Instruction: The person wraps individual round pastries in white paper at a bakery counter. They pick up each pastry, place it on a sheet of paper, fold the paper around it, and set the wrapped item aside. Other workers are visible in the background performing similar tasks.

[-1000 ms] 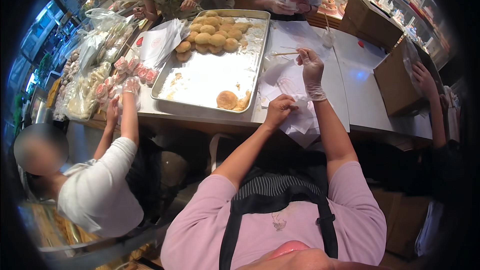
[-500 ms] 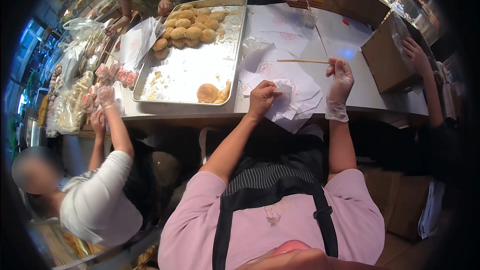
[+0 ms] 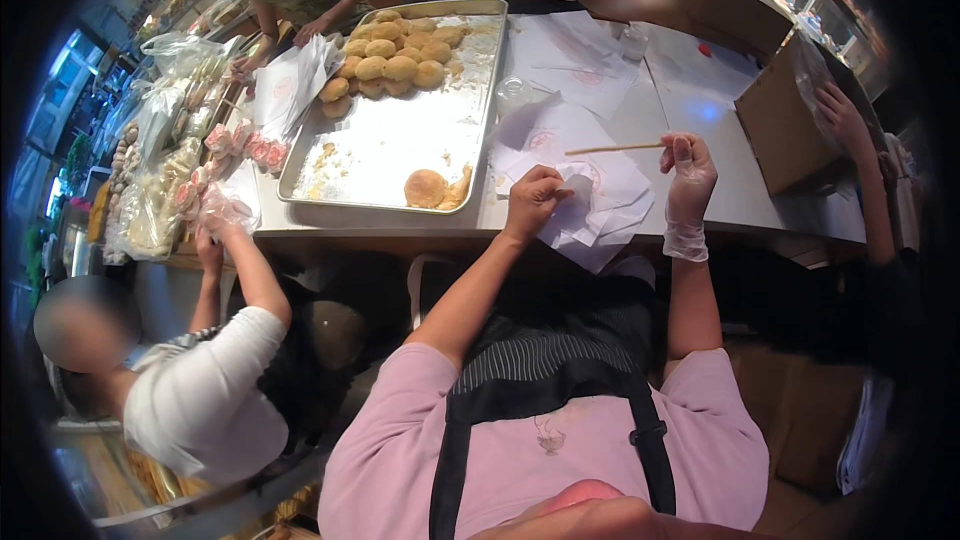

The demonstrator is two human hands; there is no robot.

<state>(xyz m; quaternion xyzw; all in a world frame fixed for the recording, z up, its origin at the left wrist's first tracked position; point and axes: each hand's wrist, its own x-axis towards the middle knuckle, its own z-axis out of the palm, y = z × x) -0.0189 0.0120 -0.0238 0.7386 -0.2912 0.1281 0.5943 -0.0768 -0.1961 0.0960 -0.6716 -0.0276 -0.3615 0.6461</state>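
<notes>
My right hand (image 3: 690, 180), in a clear plastic glove, pinches one end of a thin wooden stick (image 3: 612, 148). The stick points left above the papers, its free end lower than the held end. My bare left hand (image 3: 536, 202) is closed with fingertips together at the edge of a white paper (image 3: 585, 215), which looks gripped; a small greyish patch by the fingertips is too blurred to name. Beneath lie more white papers (image 3: 625, 190) with round red prints, overlapping near the table's front edge.
Left of the papers stands a metal tray (image 3: 390, 208) with round golden buns (image 3: 385, 65) heaped at its far end. A co-worker's gloved hand (image 3: 225, 212) is beside pink flowers (image 3: 240, 145). Cardboard boxes (image 3: 785, 130) stand at right, touched by another person's hand (image 3: 845, 120).
The stick's free end has tipped lower and shifted right. The whole view has shifted slightly. Both my hands keep their grips. The person across the table has leaned in.
</notes>
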